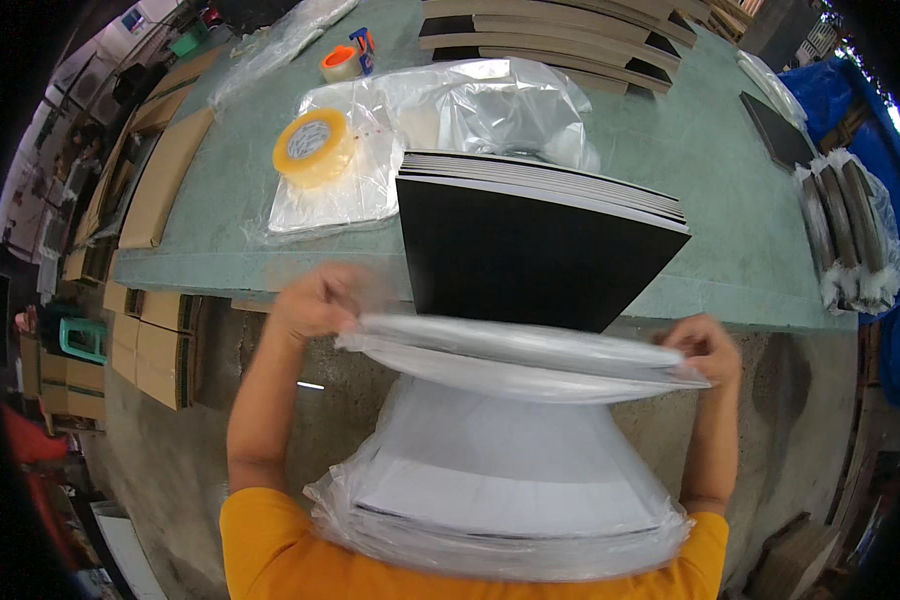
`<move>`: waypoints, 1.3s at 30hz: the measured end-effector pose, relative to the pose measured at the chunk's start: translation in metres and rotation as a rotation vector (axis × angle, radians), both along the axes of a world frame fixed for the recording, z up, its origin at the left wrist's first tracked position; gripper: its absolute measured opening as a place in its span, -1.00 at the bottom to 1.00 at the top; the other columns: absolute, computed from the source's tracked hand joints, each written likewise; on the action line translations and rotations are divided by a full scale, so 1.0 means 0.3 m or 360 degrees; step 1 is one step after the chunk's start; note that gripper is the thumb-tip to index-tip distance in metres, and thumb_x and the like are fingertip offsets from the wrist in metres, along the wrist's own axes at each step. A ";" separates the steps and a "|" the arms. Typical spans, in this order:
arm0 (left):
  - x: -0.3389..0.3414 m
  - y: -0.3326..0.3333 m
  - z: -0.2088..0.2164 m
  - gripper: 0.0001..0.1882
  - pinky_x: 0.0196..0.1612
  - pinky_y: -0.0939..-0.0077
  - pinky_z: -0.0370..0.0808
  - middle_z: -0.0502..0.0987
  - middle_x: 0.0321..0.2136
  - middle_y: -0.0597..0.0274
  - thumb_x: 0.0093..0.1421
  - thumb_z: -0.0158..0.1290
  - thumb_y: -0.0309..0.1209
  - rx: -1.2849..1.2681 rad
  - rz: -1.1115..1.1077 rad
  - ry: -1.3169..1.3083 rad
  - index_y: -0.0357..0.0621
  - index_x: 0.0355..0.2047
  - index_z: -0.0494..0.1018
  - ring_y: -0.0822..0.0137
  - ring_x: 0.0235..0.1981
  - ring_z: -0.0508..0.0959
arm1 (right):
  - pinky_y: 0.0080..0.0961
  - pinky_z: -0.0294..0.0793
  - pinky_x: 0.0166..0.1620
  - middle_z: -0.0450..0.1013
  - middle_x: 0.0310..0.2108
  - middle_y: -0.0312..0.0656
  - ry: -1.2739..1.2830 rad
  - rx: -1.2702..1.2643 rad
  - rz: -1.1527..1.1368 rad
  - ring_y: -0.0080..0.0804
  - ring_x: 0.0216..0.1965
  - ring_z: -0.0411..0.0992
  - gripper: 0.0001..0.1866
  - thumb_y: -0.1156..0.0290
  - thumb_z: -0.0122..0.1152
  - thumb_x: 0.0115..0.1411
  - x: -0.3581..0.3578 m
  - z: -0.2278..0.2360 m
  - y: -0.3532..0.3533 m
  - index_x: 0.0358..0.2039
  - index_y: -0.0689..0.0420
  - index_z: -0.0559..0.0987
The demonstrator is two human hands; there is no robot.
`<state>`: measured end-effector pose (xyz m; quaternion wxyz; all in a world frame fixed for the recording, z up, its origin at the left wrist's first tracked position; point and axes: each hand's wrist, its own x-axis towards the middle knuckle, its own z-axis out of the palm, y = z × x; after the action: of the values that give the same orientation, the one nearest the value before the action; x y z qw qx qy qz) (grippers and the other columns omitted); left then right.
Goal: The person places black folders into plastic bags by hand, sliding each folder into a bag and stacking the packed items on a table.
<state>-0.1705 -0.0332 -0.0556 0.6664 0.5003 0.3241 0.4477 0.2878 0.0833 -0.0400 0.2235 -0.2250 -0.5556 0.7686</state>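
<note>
A clear plastic bag (pixel 515 365) hangs stretched between my two hands, its open mouth spread wide in front of my chest. My left hand (pixel 320 298), partly blurred, pinches the mouth's left corner. At the right corner, the curled fingers of my right hand (pixel 705 350) grip the film. White flat sheets or boards (pixel 520 480) show through the bag's lower part, close against my body. Just beyond the bag, a stack of black-faced boards (pixel 540 250) with pale edges leans at the table's near edge. The bag's mouth overlaps the stack's bottom.
On the green table (pixel 690 150) a roll of clear tape (pixel 312 145) rests on flat plastic bags (pixel 335 215). Crumpled film (pixel 510 110), an orange tape roll (pixel 340 62) and stacked boards (pixel 560 35) lie farther back. Wrapped bundles (pixel 850 230) stand at the right edge; cardboard (pixel 165 180) lines the left.
</note>
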 end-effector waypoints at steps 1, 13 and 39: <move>0.016 -0.031 -0.074 -0.45 -0.38 0.64 0.42 0.46 -0.35 0.09 -0.24 0.21 -0.34 -0.0544 -0.0074 -0.0005 -0.38 -0.22 0.35 0.39 -0.34 0.46 | -0.64 0.42 -0.40 0.44 -0.44 -0.12 -0.0196 -0.0061 0.0074 -0.54 -0.44 0.40 -0.64 0.35 0.33 -0.28 -0.005 -0.087 0.004 -0.44 0.26 0.50; 0.136 -0.106 -0.467 -0.82 -0.31 0.45 0.37 0.47 -0.46 0.13 -0.06 -0.11 -0.54 -0.0386 0.0212 0.1682 -0.24 -0.41 0.42 0.26 -0.42 0.45 | -0.43 0.32 -0.37 0.41 -0.53 -0.11 -0.1786 0.1113 -0.0605 -0.28 -0.45 0.39 -0.83 0.41 -0.05 0.04 -0.140 -0.537 -0.138 -0.46 0.27 0.43; 0.186 0.800 0.164 -0.69 -0.19 0.18 0.33 0.35 -0.22 0.18 -0.18 0.16 -0.26 0.2489 0.0701 0.2255 -0.11 -0.46 0.36 0.16 -0.12 0.32 | -0.34 -0.22 0.20 -0.06 0.17 -0.08 -0.1012 0.0618 0.1033 -0.19 0.21 -0.15 -0.35 -0.10 -0.36 0.16 -0.332 -0.476 -0.226 0.14 0.08 0.08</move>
<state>-0.1145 0.2069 -0.0065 -0.2726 0.8635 0.3432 0.2494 0.1882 0.0155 -0.1828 -0.1703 -0.2178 -0.7707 0.5741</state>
